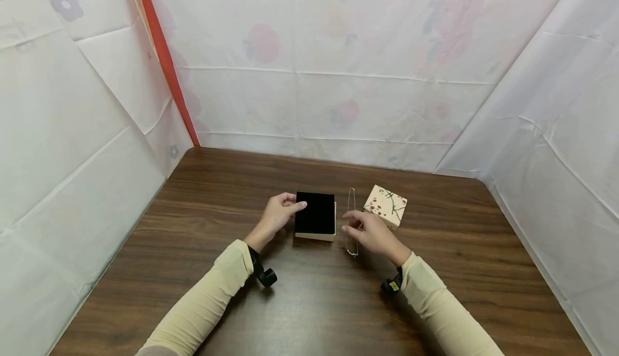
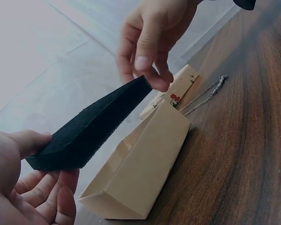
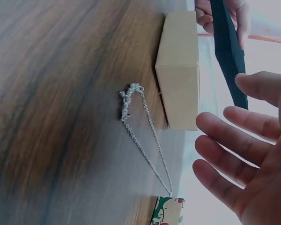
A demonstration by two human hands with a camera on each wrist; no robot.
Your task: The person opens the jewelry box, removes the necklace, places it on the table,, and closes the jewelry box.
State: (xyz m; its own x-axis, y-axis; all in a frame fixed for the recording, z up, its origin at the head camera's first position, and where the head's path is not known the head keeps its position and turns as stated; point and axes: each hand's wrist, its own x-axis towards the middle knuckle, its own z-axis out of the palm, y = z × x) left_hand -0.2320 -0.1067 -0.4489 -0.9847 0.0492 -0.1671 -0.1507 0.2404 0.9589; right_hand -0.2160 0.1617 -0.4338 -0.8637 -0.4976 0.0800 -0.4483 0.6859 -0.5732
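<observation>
A black foam pad (image 1: 315,213) is pinched along its left edge by my left hand (image 1: 278,215), thumb on top and fingers beneath. The left wrist view shows the pad raised and tilted over an open cream cardboard box (image 2: 143,176). My right hand (image 1: 369,231) hovers to the right of the box with loosely bent fingers and nothing in its grasp. Below that hand, a thin silver chain necklace (image 3: 126,103) lies stretched in a long loop on the table, its beaded part toward me.
A cream lid (image 1: 387,205) with a red blossom and branch print lies on the wooden table (image 1: 232,184), right of the necklace. White patterned sheets (image 1: 338,109) wall the table at the back and both sides.
</observation>
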